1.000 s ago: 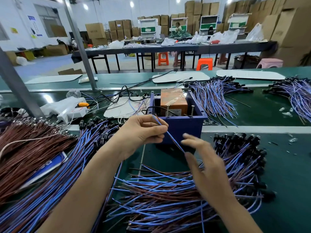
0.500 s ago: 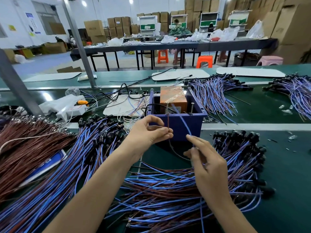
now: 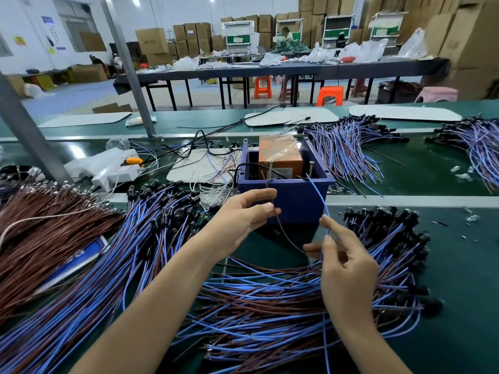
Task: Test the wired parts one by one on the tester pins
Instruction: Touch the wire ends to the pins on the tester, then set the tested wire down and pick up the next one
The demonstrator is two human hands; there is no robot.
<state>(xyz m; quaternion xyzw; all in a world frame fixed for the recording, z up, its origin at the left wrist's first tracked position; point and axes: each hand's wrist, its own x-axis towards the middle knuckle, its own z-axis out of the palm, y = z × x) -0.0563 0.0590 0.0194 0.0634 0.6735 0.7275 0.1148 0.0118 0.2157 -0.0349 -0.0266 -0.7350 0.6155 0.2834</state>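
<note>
Bench: my green bench [image 3: 459, 265], far side strewn with wire bundles.
Pile: wired parts [image 3: 270, 300] heaped near me, under my right wrist.
Tester: blue box [image 3: 297, 201] just beyond both hands; I can't read the sticker on its orange block [image 3: 280, 155].
Left hand [image 3: 240, 217]: pinches the brown wire [image 3: 283, 230], whose end is just beside the left pin [image 3: 270, 170].
Right hand [image 3: 348, 268]: pinches the blue wire [image 3: 320, 195], whose tip is by the right pin [image 3: 311, 168].

Stacked cardboard boxes [image 3: 190, 39] along the far wall. In front, a long dark table [image 3: 270, 70] strewn with white plastic bags [image 3: 186, 63], 2 orange stools [image 3: 262, 87] and 1 pink stool [image 3: 437, 93] near it. Nearer, a slanting grey post [image 3: 129, 68] and a white power strip [image 3: 108, 168] on the green belt [image 3: 432, 179]
</note>
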